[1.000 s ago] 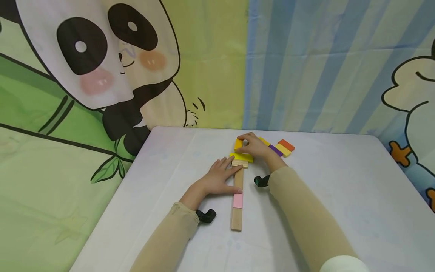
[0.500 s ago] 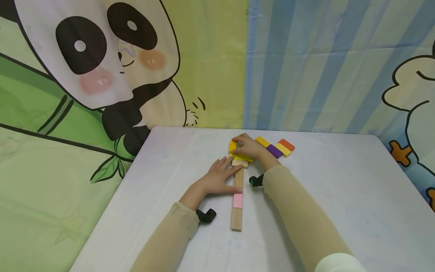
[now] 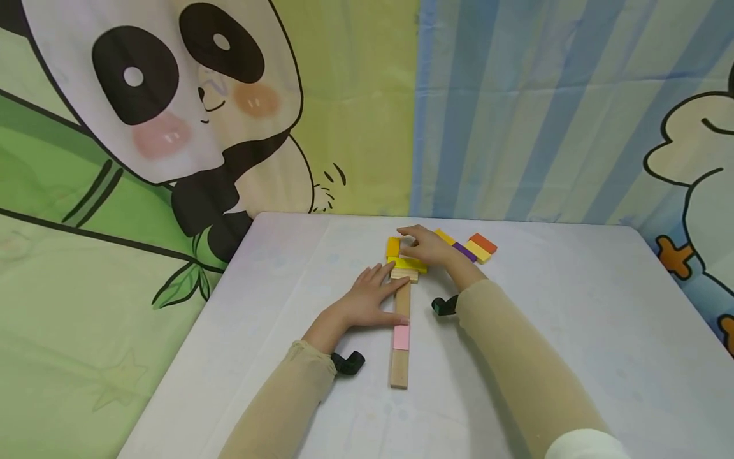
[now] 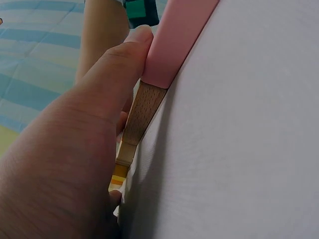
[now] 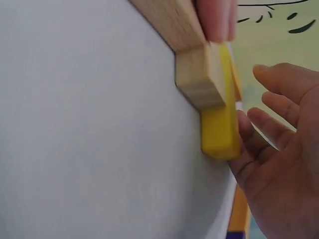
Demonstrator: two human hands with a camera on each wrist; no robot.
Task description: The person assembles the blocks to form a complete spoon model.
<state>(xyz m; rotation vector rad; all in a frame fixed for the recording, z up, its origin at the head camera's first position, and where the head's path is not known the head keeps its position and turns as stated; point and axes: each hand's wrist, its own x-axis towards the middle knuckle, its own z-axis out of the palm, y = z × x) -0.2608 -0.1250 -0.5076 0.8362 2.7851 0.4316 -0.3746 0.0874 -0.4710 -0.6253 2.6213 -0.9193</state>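
Note:
A line of blocks runs away from me in the head view: a wooden block (image 3: 399, 370), a pink block (image 3: 401, 338), and another wooden block (image 3: 403, 299). Beyond them, a pale wooden block (image 3: 411, 275) and a yellow block (image 3: 414, 264) lie crosswise. An orange-yellow block (image 3: 393, 247) stands off the far left end of the yellow one. My left hand (image 3: 365, 304) is spread beside the line, thumb at the pink block in the left wrist view. Just right of the orange-yellow block, my right hand (image 3: 432, 247) has loosely bent fingers around nothing.
To the right of my right hand lie several loose blocks: yellow-orange (image 3: 444, 236), purple (image 3: 465, 252), pale yellow (image 3: 478, 252) and orange (image 3: 484, 243). The white table (image 3: 550, 319) ends at its far edge against a printed cloth backdrop (image 3: 355, 127).
My right hand has shifted the orange-yellow block left to the end of the crosswise yellow block and let go of it, then drawn back right. The left hand stays put.

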